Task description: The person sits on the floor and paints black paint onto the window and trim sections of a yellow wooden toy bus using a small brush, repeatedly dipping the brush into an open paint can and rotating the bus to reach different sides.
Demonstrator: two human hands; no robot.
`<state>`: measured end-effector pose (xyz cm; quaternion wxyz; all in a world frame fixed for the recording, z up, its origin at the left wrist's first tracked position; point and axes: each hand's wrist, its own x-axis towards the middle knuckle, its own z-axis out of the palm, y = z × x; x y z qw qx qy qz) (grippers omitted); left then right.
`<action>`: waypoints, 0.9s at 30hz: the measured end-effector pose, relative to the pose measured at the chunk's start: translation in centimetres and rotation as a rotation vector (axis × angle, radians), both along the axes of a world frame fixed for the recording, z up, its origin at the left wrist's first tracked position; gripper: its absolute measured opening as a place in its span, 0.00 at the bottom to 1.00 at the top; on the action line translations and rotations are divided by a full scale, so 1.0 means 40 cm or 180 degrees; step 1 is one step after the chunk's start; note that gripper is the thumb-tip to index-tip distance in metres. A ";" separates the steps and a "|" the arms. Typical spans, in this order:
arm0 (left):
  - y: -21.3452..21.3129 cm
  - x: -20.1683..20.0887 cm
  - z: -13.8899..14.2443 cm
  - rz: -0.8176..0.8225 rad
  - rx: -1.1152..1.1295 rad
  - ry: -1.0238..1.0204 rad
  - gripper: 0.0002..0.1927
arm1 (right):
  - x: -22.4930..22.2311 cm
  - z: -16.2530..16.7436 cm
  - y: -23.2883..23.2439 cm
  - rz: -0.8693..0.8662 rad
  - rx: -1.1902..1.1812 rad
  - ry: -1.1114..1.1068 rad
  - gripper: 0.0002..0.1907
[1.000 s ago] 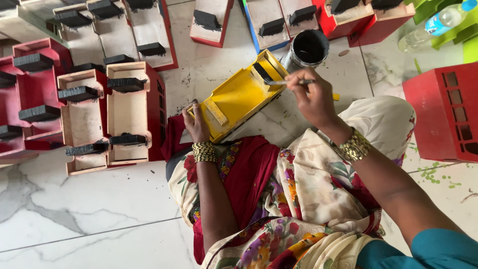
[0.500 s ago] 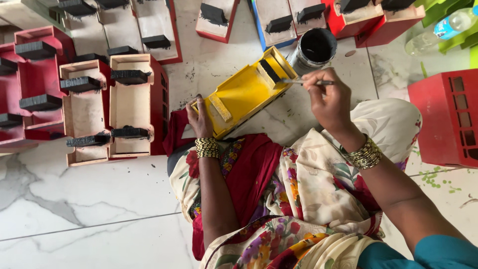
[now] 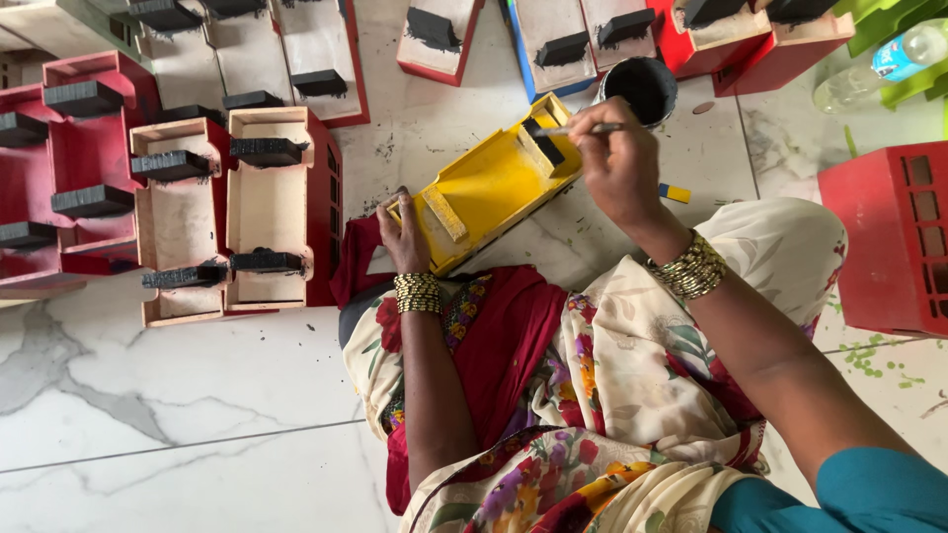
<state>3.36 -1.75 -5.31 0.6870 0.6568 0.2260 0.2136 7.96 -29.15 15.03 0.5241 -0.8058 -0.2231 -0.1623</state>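
Right hand [image 3: 620, 163]: pinch grip clenched on a thin paintbrush [image 3: 578, 129], tip at the black block [image 3: 544, 144] at the far end of the yellow wooden tray [image 3: 489, 188]. Left hand [image 3: 403, 232]: fingers wrapped on the tray's near end, steadying it. The tray lies tilted, near end propped toward the person's lap, far end pointing at the black paint pot [image 3: 642, 89].

Risks, as judged:
- Brush tip works right where black meets yellow; a slip of the wrist would smear black onto the yellow wall.
- Tray is held at one end only; if the left grip loosens it could slide down and drag wet paint across the floral cloth [image 3: 602, 395] below it.
- Paint pot sits just beyond the tray's far end; a push forward of the tray could tip it.
- Right forearm hangs over the tray; a sleeve or the bangles [image 3: 691, 268] could brush fresh paint.

Surroundings, placed from the yellow tray, largest first:
- White marble floor [image 3: 148, 434], grey-veined, under everything; no table. Black paint flecks on it just beyond the tray.
- Left of the tray: red trays [image 3: 84, 168] and bare-wood trays [image 3: 267, 207] in rows, each with black blocks already on.
- Beyond it: more trays, red and blue edged.
- Right of it, well apart: a red slotted crate [image 3: 889, 237].
- Far right beyond: clear plastic bottle [image 3: 879, 69] by green pieces.
- Just right of the tray: a small yellow-and-blue scrap [image 3: 674, 192].
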 end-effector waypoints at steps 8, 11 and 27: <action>0.002 0.002 0.002 -0.0051 -0.0029 -0.0135 0.16 | 0.021 -0.011 0.017 0.0080 0.0017 -0.0136 0.06; 0.001 0.000 -0.002 -0.0043 -0.0034 -0.0204 0.16 | 0.025 -0.011 0.017 0.0058 -0.0137 -0.0244 0.06; 0.013 -0.001 -0.001 -0.0116 -0.0523 -0.0266 0.16 | 0.008 -0.013 -0.019 -0.0063 -0.0006 -0.0109 0.05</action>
